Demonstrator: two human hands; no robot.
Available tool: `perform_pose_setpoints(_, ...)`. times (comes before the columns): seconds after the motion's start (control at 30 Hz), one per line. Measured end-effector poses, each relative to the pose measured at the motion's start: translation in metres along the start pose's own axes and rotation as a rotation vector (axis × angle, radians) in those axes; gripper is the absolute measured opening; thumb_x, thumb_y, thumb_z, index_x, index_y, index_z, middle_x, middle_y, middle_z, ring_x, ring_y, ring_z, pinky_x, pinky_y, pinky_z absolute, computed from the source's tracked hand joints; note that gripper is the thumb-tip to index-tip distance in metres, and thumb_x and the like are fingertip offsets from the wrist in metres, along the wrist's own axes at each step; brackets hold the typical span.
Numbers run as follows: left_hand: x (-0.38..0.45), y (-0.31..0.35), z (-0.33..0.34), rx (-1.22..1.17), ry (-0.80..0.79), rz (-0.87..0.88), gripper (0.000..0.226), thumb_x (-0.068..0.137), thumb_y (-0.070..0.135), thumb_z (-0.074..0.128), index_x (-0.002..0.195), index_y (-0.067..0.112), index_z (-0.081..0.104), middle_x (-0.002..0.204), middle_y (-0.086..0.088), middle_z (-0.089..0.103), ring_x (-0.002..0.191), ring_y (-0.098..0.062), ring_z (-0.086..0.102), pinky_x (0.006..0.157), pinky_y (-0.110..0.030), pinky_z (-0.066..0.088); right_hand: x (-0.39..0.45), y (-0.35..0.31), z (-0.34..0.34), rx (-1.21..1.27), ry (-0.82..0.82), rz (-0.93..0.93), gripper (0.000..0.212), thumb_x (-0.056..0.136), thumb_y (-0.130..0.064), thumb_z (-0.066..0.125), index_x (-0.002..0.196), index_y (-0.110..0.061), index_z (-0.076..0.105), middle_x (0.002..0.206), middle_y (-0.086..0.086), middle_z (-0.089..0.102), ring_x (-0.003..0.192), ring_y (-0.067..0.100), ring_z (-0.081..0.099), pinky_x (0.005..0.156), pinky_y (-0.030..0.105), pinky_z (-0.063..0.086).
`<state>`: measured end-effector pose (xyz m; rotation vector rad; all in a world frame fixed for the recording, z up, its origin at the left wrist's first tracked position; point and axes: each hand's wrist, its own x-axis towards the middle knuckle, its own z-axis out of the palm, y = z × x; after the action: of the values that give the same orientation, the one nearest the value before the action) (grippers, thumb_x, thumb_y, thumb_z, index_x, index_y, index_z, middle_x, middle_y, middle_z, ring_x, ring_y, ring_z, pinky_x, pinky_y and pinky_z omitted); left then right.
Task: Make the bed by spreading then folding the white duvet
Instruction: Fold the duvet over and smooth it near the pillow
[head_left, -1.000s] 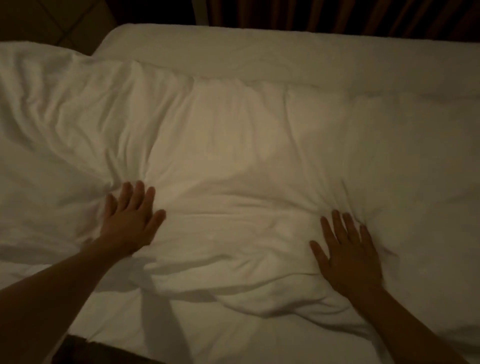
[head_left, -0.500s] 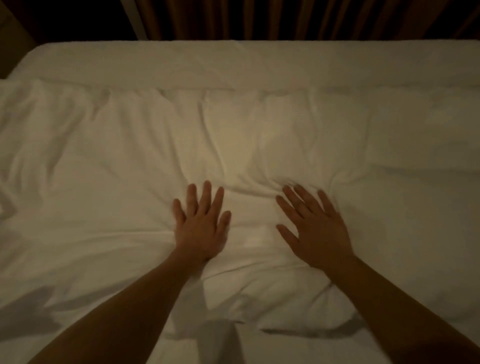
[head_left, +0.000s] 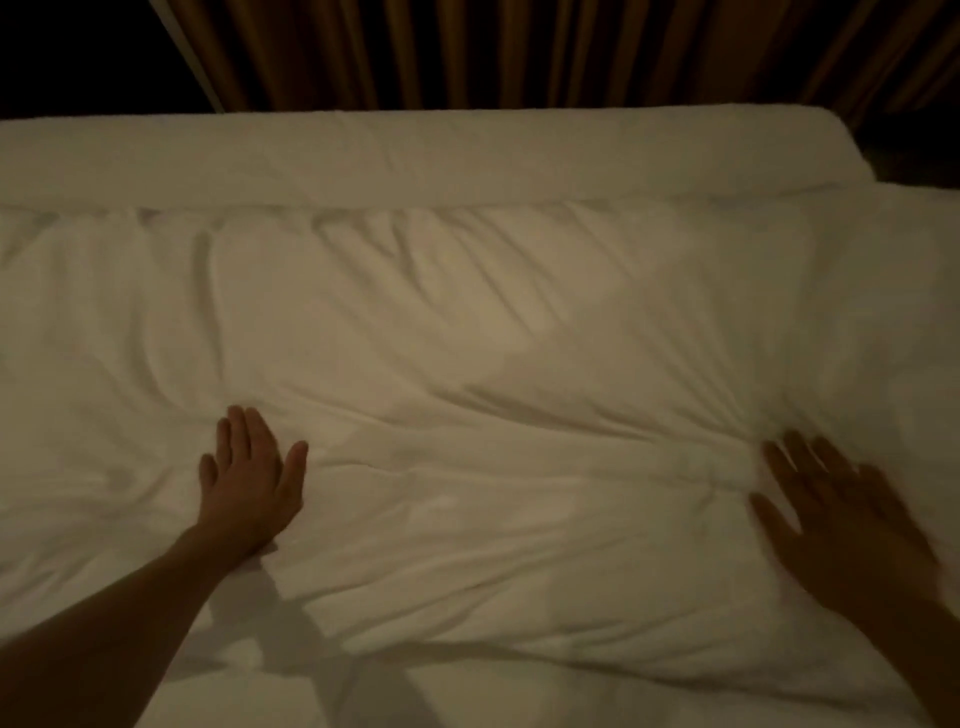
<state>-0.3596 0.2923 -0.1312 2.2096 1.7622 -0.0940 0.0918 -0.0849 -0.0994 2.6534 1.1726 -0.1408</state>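
The white duvet (head_left: 493, 338) lies spread across the bed, wrinkled, with creases running toward both hands. My left hand (head_left: 249, 483) presses flat on it at the lower left, fingers straight and together. My right hand (head_left: 841, 519) lies flat on the duvet at the lower right with fingers spread; it is blurred by motion. Beyond the duvet's far edge a strip of white mattress sheet (head_left: 415, 156) shows.
Brown curtains (head_left: 519, 52) hang behind the bed's far side. The bed's far right corner (head_left: 841, 135) drops off into dark floor. The room is dim.
Both hands were close together in the middle half a second ago. They have slid apart over the duvet, the left to the left and the right far to the right.
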Motion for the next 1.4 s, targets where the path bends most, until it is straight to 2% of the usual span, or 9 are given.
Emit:
perform_pose_setpoints(0.17, -0.003, 0.075, -0.007, -0.128, 0.053, 0.073, 0.096, 0.095, 0.072, 0.012, 0.159, 0.003, -0.005, 0.168, -0.013, -0.011, 0.155, -0.026, -0.011, 0.124, -0.051, 0.005, 0.009, 0.047, 0.003, 0.074, -0.088, 0.033, 0.084, 0.095, -0.067, 0.009, 0.155, -0.015, 0.038, 0.165, 0.003, 0.026, 0.149, 0.031, 0.029, 0.115, 0.061, 0.023)
perform_pose_setpoints(0.27, 0.015, 0.118, -0.025, -0.02, 0.148, 0.267, 0.088, 0.092, 0.068, 0.008, 0.161, 0.014, -0.005, 0.168, -0.004, -0.014, 0.153, -0.022, -0.02, 0.123, -0.048, -0.002, 0.042, -0.033, -0.023, 0.227, 0.185, -0.005, 0.076, 0.1, -0.06, 0.015, 0.155, -0.011, 0.034, 0.165, 0.012, 0.023, 0.149, 0.037, 0.028, 0.114, 0.063, 0.021)
perform_pose_setpoints(0.37, 0.043, 0.181, -0.042, 0.006, 0.218, 0.42, 0.071, 0.098, 0.062, 0.01, 0.162, 0.031, 0.001, 0.168, 0.005, -0.012, 0.152, -0.024, -0.022, 0.122, -0.053, -0.002, 0.077, -0.152, -0.064, 0.373, 0.369, -0.363, 0.065, 0.103, -0.054, 0.023, 0.158, -0.021, 0.03, 0.167, 0.006, 0.02, 0.153, 0.03, 0.021, 0.119, 0.058, 0.017)
perform_pose_setpoints(0.53, 0.069, 0.246, -0.012, 0.156, 0.094, 0.514, 0.06, 0.103, 0.056, 0.01, 0.158, 0.043, -0.007, 0.167, 0.006, -0.02, 0.151, -0.029, -0.025, 0.122, -0.059, -0.004, 0.124, -0.251, -0.077, 0.347, 0.219, -0.451, 0.068, 0.102, -0.06, 0.014, 0.161, -0.025, 0.015, 0.169, -0.001, 0.004, 0.156, 0.019, -0.002, 0.124, 0.049, -0.001)
perform_pose_setpoints(0.97, 0.103, 0.198, 0.029, 0.186, 0.094, 0.301, 0.076, 0.092, 0.078, 0.014, 0.158, 0.042, -0.002, 0.169, 0.01, -0.009, 0.154, -0.033, -0.014, 0.118, -0.066, -0.001, 0.146, 0.065, 0.006, -0.025, -0.098, 0.103, 0.082, 0.091, -0.072, 0.009, 0.16, -0.03, 0.019, 0.169, -0.001, 0.013, 0.152, 0.032, 0.019, 0.118, 0.058, 0.02)
perform_pose_setpoints(1.1, 0.105, 0.231, 0.023, 0.077, 0.068, 0.307, 0.073, 0.093, 0.076, 0.012, 0.156, 0.045, -0.008, 0.169, 0.004, -0.013, 0.153, -0.034, -0.017, 0.118, -0.068, -0.001, 0.172, 0.045, -0.012, 0.071, 0.03, 0.077, 0.086, 0.092, -0.071, 0.0, 0.16, -0.022, 0.022, 0.169, 0.002, 0.01, 0.154, 0.029, 0.013, 0.121, 0.058, 0.013)
perform_pose_setpoints(1.2, 0.101, 0.296, 0.02, -0.03, 0.097, 0.416, 0.066, 0.097, 0.071, 0.012, 0.155, 0.048, -0.011, 0.167, 0.007, -0.019, 0.152, -0.033, -0.021, 0.119, -0.066, 0.0, 0.206, -0.017, -0.041, 0.154, 0.286, -0.243, 0.07, 0.1, -0.058, 0.015, 0.16, -0.022, 0.023, 0.168, 0.005, 0.012, 0.155, 0.028, 0.014, 0.122, 0.056, 0.012)
perform_pose_setpoints(1.3, 0.084, 0.377, 0.033, -0.092, 0.052, 0.477, 0.062, 0.099, 0.068, 0.01, 0.155, 0.05, -0.011, 0.166, 0.012, -0.021, 0.151, -0.031, -0.025, 0.117, -0.066, -0.007, 0.234, -0.065, -0.059, 0.214, 0.259, -0.386, 0.066, 0.101, -0.059, 0.013, 0.161, -0.033, 0.01, 0.17, -0.002, 0.0, 0.156, 0.023, -0.002, 0.124, 0.051, 0.0)
perform_pose_setpoints(1.4, 0.07, 0.432, 0.062, 0.001, 0.025, 0.432, 0.064, 0.096, 0.07, 0.004, 0.155, 0.05, -0.012, 0.166, 0.011, -0.023, 0.149, -0.033, -0.029, 0.115, -0.069, -0.009, 0.26, -0.025, -0.033, 0.138, 0.155, -0.353, 0.067, 0.1, -0.064, 0.007, 0.161, -0.037, 0.006, 0.169, -0.006, -0.002, 0.156, 0.02, -0.006, 0.124, 0.047, -0.004)
